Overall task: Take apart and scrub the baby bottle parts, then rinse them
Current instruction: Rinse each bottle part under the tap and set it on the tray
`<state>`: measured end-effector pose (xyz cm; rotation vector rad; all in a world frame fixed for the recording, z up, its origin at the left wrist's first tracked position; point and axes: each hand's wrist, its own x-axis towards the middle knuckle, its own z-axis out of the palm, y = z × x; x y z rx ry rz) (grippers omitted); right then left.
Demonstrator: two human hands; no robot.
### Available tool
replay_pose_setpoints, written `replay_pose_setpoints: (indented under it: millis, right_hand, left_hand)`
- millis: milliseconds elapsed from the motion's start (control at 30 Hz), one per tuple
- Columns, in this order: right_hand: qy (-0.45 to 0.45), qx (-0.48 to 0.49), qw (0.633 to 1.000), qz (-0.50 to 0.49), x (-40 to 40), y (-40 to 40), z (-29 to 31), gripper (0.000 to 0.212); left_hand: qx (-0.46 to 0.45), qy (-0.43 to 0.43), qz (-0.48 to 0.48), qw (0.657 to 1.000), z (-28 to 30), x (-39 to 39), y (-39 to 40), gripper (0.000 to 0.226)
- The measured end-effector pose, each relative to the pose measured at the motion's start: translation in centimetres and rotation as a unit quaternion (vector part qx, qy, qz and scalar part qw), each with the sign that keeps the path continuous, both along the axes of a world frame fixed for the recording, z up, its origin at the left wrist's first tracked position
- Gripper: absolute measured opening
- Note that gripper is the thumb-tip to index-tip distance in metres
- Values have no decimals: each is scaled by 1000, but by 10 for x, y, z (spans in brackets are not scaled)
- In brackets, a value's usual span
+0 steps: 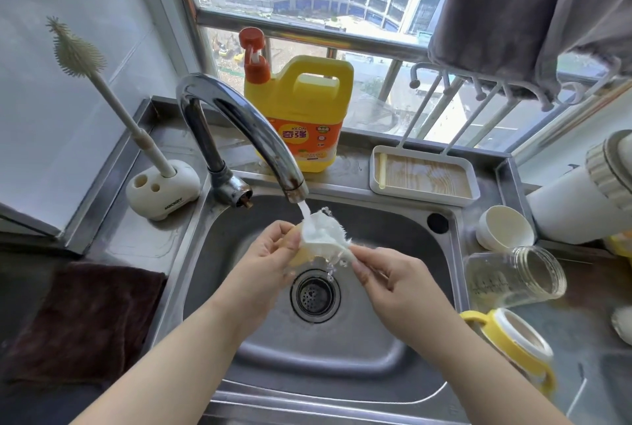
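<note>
Under the tap [246,137], both hands pinched a small white bottle part [325,236]: left hand [270,253] at one edge, right hand [386,277] at the other. Directly above the drain [315,294], wet fingers risked dropping it; the stream could splash.

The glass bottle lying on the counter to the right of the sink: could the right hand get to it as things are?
Probably yes. The glass bottle lies open on the counter with nothing between it and the right hand, but those fingers pinch a white bottle part under the tap.
</note>
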<state>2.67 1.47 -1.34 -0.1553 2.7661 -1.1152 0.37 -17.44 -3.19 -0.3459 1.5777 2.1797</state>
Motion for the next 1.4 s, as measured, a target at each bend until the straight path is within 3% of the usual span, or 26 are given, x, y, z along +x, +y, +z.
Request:
replay_pose_setpoints:
  millis: [200,400,500,600,667,733,900,1067,1233,1400]
  right_hand:
    - [-16,0,1000,-17,0,3,-7,25]
    - [-23,-56,998,-26,-4,4,0,22]
    - [-9,-58,998,-16,-4,1,4,23]
    - [-16,-49,999,-14,-5,5,3,22]
    - [-27,-24,999,-21,-4,8,0,21]
    - [-30,-22,999,-29,-2,7,-1,21]
    - [-23,-18,999,-33,-4,5,-2,27]
    - [-36,-77,996,-37,0,2,7,26]
    - [-59,-62,996,-38,3,3,3,26]
    - [-76,-21,996,-45,8,10,-3,21]
  left_hand:
    - [-17,4,4,1000,-7,-3,-6,15]
    - [75,-53,26,995,0,-5,-4,28]
    - [73,-52,10,996,1,-8,-3,36]
    - [18,-27,-29,999,1,-8,-6,16]
    - [-42,0,-36,998,-4,-9,-8,29]
    - [-61,16,-33,997,-3,-9,-8,27]
    - [-21,18,-3,1000,-2,-10,-6,16]
    - [96,3,42,995,4,-8,-3,13]
    - [68,-41,52,996,0,-10,0,22]
    - [29,-55,63,996,-2,-9,-3,12]
